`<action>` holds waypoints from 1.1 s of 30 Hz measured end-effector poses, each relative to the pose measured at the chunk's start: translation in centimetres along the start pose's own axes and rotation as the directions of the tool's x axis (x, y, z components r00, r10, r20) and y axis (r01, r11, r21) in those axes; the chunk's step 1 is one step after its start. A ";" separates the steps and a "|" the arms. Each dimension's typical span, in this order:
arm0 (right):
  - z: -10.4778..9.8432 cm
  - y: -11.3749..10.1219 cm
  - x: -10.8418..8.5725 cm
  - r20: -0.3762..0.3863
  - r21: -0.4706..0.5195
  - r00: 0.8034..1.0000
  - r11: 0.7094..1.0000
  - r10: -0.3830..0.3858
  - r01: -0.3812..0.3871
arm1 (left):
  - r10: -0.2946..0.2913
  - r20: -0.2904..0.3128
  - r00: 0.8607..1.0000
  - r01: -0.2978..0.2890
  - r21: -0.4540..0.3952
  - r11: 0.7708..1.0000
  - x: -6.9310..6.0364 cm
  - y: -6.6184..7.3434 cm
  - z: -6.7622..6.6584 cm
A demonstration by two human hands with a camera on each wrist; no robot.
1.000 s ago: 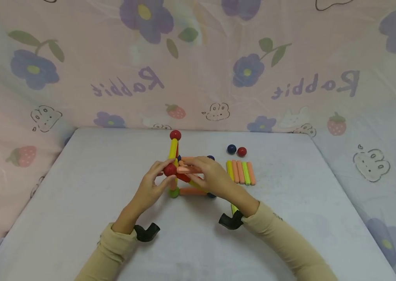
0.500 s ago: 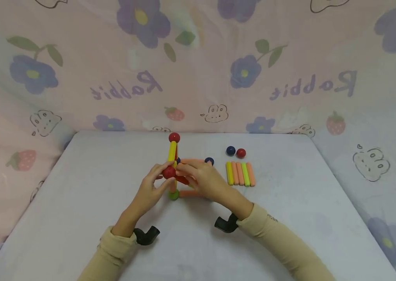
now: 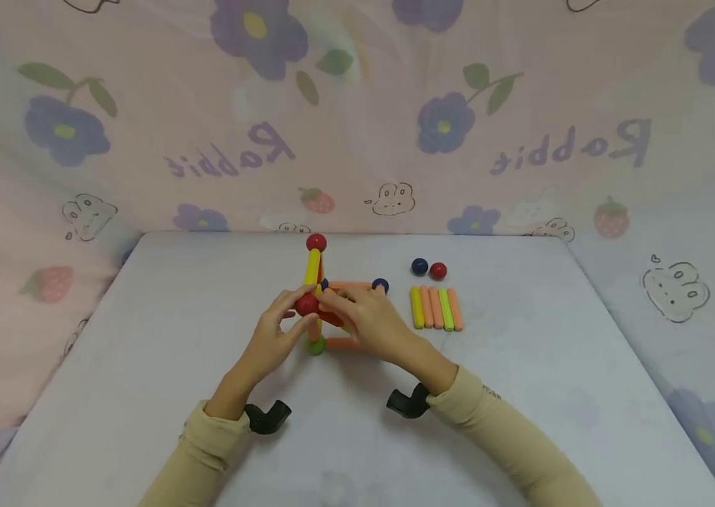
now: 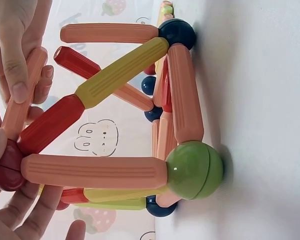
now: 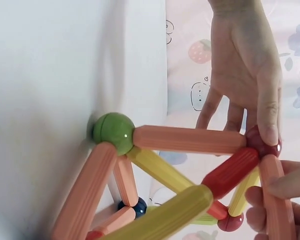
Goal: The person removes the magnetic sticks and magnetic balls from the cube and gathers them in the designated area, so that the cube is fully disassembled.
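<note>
A frame of ridged sticks and balls stands on the table. My left hand (image 3: pixel 276 332) grips the red ball (image 3: pixel 307 304) at its near upper corner, thumb and fingers on either side. My right hand (image 3: pixel 375 318) pinches an orange stick (image 5: pixel 280 207), whose end meets that red ball. An upright orange stick (image 4: pixel 95 171) links the ball to a green ball (image 4: pixel 195 170) on the table. From the same red ball a red stick (image 4: pixel 52 122) and a yellow stick (image 4: pixel 122 72) slope to a dark blue ball (image 4: pixel 177 39). Fingers hide the pinched stick in the head view.
Right of the frame lies a row of loose sticks (image 3: pixel 436 308) in yellow, orange and green. Behind the row sit a loose dark blue ball (image 3: pixel 419 266) and a red ball (image 3: pixel 438 271). Another red ball (image 3: pixel 316 242) tops the frame's far corner. A printed cloth hangs behind the table.
My right hand has turned and shifted slightly left and closer to the red ball; the orange stick, visible before, is now behind its fingers. The left hand stays on the ball.
</note>
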State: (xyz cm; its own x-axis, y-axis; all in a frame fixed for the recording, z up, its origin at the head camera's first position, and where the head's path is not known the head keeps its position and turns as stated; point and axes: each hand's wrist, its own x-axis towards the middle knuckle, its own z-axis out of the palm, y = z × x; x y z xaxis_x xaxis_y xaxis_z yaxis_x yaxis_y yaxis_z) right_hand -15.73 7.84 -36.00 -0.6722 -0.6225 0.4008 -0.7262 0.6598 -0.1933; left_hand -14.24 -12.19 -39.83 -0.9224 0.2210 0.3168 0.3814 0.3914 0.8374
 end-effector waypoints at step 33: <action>-2.6 2.7 -4.8 -0.103 0.312 0.975 0.937 0.195 -0.155 | 0.007 -0.017 1.000 -0.008 -0.017 1.000 0.0 0.1 0.5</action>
State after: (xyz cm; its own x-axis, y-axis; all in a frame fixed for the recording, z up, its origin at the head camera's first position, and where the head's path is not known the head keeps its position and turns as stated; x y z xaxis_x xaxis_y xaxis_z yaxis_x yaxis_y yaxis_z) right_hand -14.06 13.69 -36.12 -0.7826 -0.4353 0.4451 -0.6217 0.5831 -0.5229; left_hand -14.17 -11.68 -39.98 -0.9205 0.2090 0.3303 0.3873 0.3748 0.8423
